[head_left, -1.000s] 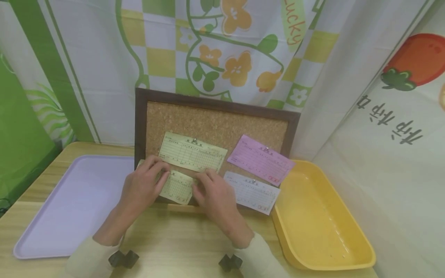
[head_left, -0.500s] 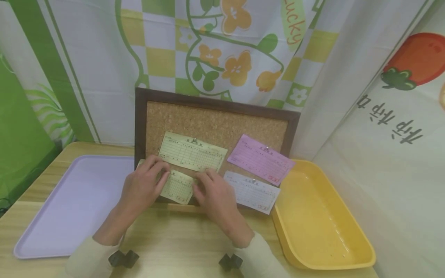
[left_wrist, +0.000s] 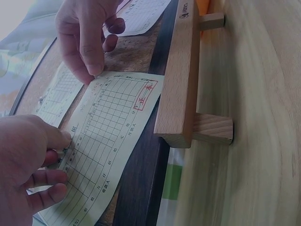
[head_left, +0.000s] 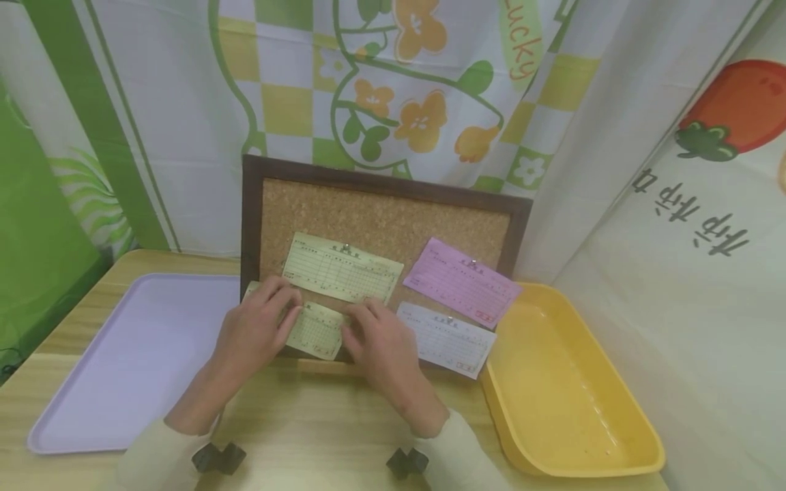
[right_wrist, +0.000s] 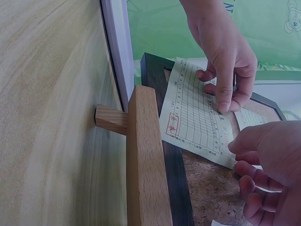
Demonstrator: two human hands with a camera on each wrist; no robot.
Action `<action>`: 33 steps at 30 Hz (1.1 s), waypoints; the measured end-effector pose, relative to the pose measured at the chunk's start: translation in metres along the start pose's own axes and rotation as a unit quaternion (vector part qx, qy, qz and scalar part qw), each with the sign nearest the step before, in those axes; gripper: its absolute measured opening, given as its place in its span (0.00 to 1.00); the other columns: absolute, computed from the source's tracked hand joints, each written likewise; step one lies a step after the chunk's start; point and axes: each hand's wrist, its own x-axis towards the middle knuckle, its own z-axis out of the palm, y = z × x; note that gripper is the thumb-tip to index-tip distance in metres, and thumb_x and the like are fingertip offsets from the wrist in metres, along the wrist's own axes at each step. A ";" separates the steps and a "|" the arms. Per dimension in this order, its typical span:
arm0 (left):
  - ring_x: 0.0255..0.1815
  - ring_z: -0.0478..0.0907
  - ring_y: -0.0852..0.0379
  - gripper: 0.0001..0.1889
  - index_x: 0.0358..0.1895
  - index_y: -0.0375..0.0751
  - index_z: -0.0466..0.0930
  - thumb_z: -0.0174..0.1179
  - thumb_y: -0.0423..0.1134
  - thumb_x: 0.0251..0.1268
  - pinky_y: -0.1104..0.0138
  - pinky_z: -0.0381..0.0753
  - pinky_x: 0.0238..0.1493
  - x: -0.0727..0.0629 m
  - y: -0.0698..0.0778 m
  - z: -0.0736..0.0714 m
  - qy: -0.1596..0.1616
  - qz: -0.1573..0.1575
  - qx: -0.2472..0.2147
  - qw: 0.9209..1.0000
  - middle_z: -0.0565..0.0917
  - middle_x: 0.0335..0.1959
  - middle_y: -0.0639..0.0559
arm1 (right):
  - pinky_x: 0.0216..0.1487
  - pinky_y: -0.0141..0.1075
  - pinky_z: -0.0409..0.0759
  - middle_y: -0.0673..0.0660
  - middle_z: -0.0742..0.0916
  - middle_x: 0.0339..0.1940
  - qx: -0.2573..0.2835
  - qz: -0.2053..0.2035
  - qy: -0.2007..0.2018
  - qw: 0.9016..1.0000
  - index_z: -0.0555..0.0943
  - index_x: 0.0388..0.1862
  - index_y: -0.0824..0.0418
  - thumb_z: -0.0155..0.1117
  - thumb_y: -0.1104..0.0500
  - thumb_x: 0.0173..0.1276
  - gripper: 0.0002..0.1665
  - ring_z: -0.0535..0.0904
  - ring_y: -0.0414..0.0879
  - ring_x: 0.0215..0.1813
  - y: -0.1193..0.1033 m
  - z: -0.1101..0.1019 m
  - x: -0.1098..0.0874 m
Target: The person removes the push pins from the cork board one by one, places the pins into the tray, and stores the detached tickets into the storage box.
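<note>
A pale yellow-green receipt slip (head_left: pixel 316 331) lies against the lower left of a framed corkboard (head_left: pixel 381 204). My left hand (head_left: pixel 254 327) pinches its upper edge near the printed title; whether a pin sits under those fingertips is hidden. At the slip's upper right corner, my right hand (head_left: pixel 383 344) pinches the paper between thumb and forefinger, the other fingers loosely curled. Above is another yellow-green slip (head_left: pixel 340 269), fixed at its top by a small pin. A pink slip (head_left: pixel 463 283) and a white slip (head_left: pixel 448 341) hang tilted at the right, pinned likewise.
A wooden ledge (left_wrist: pixel 178 80) on short pegs runs along the board's lower edge. To the left lies a lilac tray (head_left: pixel 141 361). A deep yellow basin (head_left: pixel 571 389) stands at the right on the wooden table (head_left: pixel 307 423). Printed curtains (head_left: pixel 417 82) hang behind.
The head view has shifted very slightly. Both hands stay in the same place on the lower slip.
</note>
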 end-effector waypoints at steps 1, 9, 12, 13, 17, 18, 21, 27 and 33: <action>0.26 0.75 0.54 0.07 0.36 0.41 0.80 0.70 0.30 0.62 0.68 0.72 0.15 0.000 0.000 0.000 0.000 0.000 -0.002 1.000 0.79 0.42 0.47 | 0.26 0.25 0.74 0.48 0.84 0.39 -0.001 0.000 0.002 1.000 0.86 0.46 0.56 0.74 0.60 0.65 0.11 0.75 0.38 0.29 0.000 0.000 0.000; 0.26 0.75 0.54 0.07 0.35 0.41 0.79 0.69 0.29 0.60 0.69 0.71 0.14 -0.001 -0.001 -0.001 0.002 0.004 -0.009 1.000 0.80 0.41 0.47 | 0.26 0.25 0.73 0.48 0.83 0.37 0.008 -0.004 0.004 1.000 0.86 0.42 0.56 0.75 0.60 0.64 0.08 0.74 0.38 0.29 0.000 0.001 0.000; 0.25 0.73 0.56 0.06 0.34 0.41 0.79 0.68 0.30 0.60 0.71 0.68 0.14 -0.001 0.000 -0.001 0.000 0.001 -0.017 1.000 0.80 0.42 0.47 | 0.28 0.26 0.74 0.47 0.83 0.36 0.013 -0.005 0.000 1.000 0.85 0.39 0.56 0.75 0.60 0.63 0.08 0.75 0.38 0.30 -0.001 0.000 0.000; 0.24 0.72 0.57 0.06 0.34 0.41 0.79 0.68 0.30 0.60 0.71 0.67 0.13 -0.001 0.000 -0.001 0.000 0.000 -0.021 1.000 0.80 0.42 0.47 | 0.29 0.26 0.75 0.47 0.83 0.36 0.014 -0.004 -0.001 1.000 0.85 0.39 0.55 0.75 0.61 0.63 0.07 0.75 0.38 0.30 -0.001 0.000 0.000; 0.22 0.69 0.60 0.05 0.33 0.41 0.79 0.66 0.30 0.59 0.73 0.65 0.13 0.000 0.001 -0.001 0.007 -0.003 -0.033 0.999 0.81 0.42 0.48 | 0.30 0.26 0.76 0.47 0.83 0.34 0.018 -0.002 -0.006 1.000 0.84 0.37 0.55 0.75 0.61 0.62 0.07 0.76 0.38 0.31 -0.001 -0.001 0.001; 0.22 0.69 0.61 0.05 0.33 0.41 0.79 0.66 0.30 0.58 0.73 0.65 0.13 0.000 0.001 -0.002 0.009 -0.003 -0.035 0.999 0.81 0.42 0.49 | 0.31 0.27 0.77 0.47 0.84 0.34 0.019 -0.001 -0.007 1.000 0.84 0.37 0.54 0.75 0.61 0.62 0.07 0.77 0.38 0.32 -0.001 -0.002 0.001; 0.20 0.67 0.62 0.05 0.32 0.41 0.80 0.66 0.30 0.58 0.73 0.64 0.12 0.001 0.002 -0.001 0.013 -0.002 -0.038 0.999 0.82 0.41 0.49 | 0.32 0.27 0.78 0.47 0.85 0.35 0.021 0.002 -0.017 1.000 0.84 0.38 0.54 0.75 0.61 0.63 0.07 0.79 0.38 0.33 -0.002 -0.004 0.000; 0.23 0.71 0.61 0.06 0.32 0.43 0.79 0.64 0.30 0.55 0.72 0.69 0.16 0.002 0.006 -0.004 0.021 0.005 -0.062 0.998 0.82 0.38 0.52 | 0.36 0.28 0.81 0.47 0.88 0.36 0.043 0.011 -0.041 0.998 0.84 0.42 0.54 0.73 0.61 0.65 0.08 0.83 0.38 0.35 -0.001 -0.008 0.000; 0.24 0.69 0.64 0.11 0.31 0.48 0.77 0.65 0.27 0.49 0.72 0.70 0.20 0.002 0.009 -0.009 0.008 -0.005 -0.104 0.995 0.76 0.25 0.60 | 0.38 0.28 0.82 0.48 0.89 0.36 0.072 0.013 -0.052 0.996 0.85 0.41 0.56 0.72 0.62 0.66 0.06 0.84 0.38 0.36 -0.003 -0.015 0.000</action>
